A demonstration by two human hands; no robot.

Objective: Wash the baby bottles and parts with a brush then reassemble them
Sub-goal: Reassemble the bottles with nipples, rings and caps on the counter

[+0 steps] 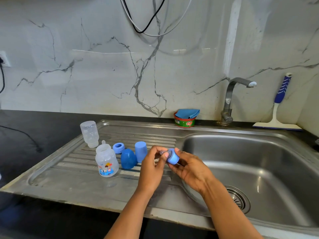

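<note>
Teat (163, 153) mostly hidden: left hand (151, 168) pinches it, right hand (189, 169) grasps blue ring (173, 158).

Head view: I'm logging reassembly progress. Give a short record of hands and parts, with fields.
left hand: pinches clear nipple
right hand: holds blue screw ring around that nipple
drainboard: printed bottle upright, plain bottle inverted, loose blue ring, dark blue dome cap, light blue cap
</note>
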